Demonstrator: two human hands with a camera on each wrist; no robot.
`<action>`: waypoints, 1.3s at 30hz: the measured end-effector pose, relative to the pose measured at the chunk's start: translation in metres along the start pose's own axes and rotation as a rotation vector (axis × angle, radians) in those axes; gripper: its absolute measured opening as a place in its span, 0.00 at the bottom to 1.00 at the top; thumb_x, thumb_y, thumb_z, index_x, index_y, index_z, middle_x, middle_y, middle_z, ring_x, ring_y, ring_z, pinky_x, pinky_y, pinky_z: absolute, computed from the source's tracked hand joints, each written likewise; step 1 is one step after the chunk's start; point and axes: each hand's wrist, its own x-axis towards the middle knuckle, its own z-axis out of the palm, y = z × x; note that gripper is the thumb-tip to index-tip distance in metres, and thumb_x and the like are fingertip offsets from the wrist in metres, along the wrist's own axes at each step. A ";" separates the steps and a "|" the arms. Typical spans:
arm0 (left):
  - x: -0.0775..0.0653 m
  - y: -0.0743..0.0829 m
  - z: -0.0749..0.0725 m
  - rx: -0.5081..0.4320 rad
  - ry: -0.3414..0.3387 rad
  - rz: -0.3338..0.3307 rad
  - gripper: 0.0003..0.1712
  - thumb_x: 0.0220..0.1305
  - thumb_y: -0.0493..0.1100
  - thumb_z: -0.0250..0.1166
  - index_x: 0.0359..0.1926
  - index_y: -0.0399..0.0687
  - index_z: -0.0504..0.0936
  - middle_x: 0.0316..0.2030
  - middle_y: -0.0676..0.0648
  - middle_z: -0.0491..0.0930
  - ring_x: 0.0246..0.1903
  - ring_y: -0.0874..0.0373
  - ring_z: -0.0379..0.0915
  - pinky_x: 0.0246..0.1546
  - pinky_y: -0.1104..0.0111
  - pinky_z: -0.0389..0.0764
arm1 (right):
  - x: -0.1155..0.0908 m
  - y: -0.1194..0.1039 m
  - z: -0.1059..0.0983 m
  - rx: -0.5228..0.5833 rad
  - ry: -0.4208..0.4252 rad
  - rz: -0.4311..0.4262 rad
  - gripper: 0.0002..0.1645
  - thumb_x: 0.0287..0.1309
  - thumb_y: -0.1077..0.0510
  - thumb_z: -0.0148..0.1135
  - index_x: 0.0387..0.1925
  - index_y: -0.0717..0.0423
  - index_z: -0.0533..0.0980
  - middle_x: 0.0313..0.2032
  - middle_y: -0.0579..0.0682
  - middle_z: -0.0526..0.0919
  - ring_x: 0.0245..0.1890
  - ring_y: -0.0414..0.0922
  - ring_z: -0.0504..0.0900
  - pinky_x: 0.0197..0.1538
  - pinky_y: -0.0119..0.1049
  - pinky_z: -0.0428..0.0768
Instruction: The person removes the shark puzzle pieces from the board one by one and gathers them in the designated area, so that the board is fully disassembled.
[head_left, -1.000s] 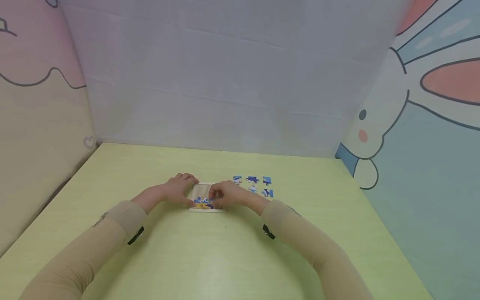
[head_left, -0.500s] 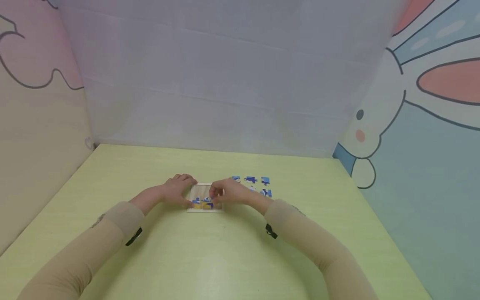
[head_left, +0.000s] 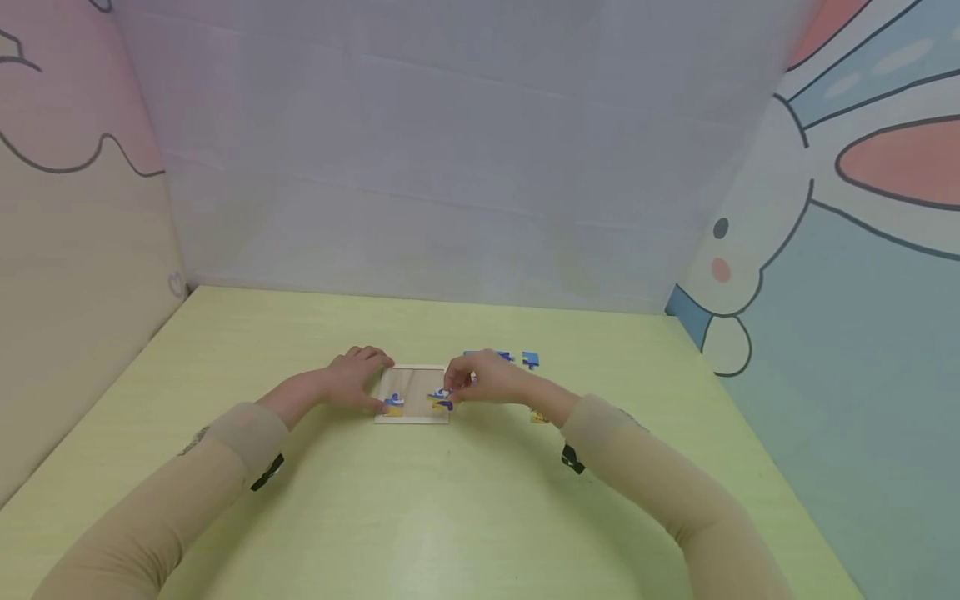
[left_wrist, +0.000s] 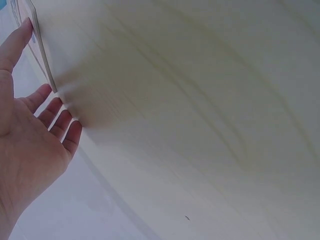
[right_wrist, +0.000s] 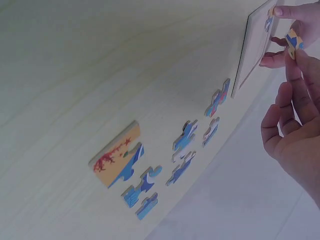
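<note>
A shallow wooden puzzle tray [head_left: 411, 382] lies on the table, with one blue and yellow jigsaw piece [head_left: 394, 407] in its near left corner. My left hand [head_left: 351, 382] rests at the tray's left edge, fingers spread and relaxed; its thumb touches the tray beside that corner piece. Over the right edge of the tray, my right hand [head_left: 491, 379] pinches another jigsaw piece [right_wrist: 294, 40], yellow, blue and white, between thumb and fingertips. The right wrist view shows that piece raised clear of the tray. Most of the tray's floor is bare wood.
Several loose jigsaw pieces [right_wrist: 185, 135] lie right of the tray, partly hidden by the right hand in the head view. Among them is a yellow corner piece with red coral [right_wrist: 117, 159]. A pale wall [head_left: 420, 167] stands behind the table.
My right hand has lifted the piece from beside the corner piece and carried it right, to the tray's right edge. The left hand has stayed in place.
</note>
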 end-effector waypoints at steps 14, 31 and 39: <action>0.003 -0.004 0.002 -0.011 -0.006 0.003 0.45 0.53 0.60 0.68 0.65 0.40 0.64 0.64 0.34 0.60 0.63 0.34 0.53 0.56 0.37 0.60 | -0.030 0.024 -0.012 0.001 0.001 0.030 0.04 0.55 0.57 0.67 0.34 0.48 0.79 0.31 0.38 0.81 0.33 0.35 0.77 0.38 0.28 0.76; 0.001 -0.003 0.001 -0.023 0.003 0.022 0.44 0.54 0.59 0.68 0.64 0.39 0.65 0.63 0.35 0.62 0.62 0.34 0.55 0.55 0.37 0.60 | -0.057 0.059 -0.014 0.011 -0.015 0.109 0.04 0.54 0.55 0.68 0.33 0.45 0.79 0.30 0.37 0.81 0.33 0.36 0.77 0.37 0.31 0.77; 0.002 -0.006 0.004 -0.020 0.007 0.016 0.45 0.53 0.60 0.68 0.64 0.39 0.65 0.64 0.35 0.61 0.62 0.33 0.54 0.56 0.37 0.60 | -0.061 0.072 -0.012 0.031 -0.059 0.144 0.04 0.54 0.55 0.68 0.33 0.46 0.80 0.30 0.37 0.81 0.31 0.36 0.77 0.37 0.30 0.77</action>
